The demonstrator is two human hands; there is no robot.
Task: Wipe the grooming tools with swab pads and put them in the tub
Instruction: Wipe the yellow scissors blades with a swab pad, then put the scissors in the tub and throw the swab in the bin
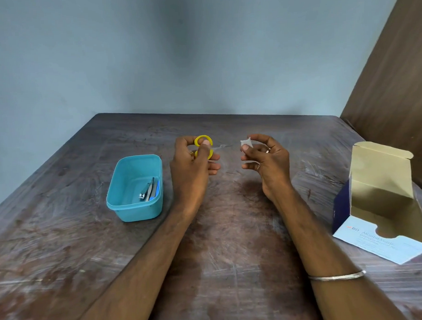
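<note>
My left hand grips small scissors with yellow ring handles above the table's middle, its thin blades pointing right toward my other hand. My right hand pinches a small white swab pad between thumb and fingers, a short gap from the blade tips. The light blue tub stands on the table to the left of my left hand. Inside it lie a metal nail clipper and a flat tool with a blue part.
An open cardboard swab box with a blue and white printed flap lies at the right of the worn wooden table. Blue-grey walls close off the far side, and a brown panel rises at the right.
</note>
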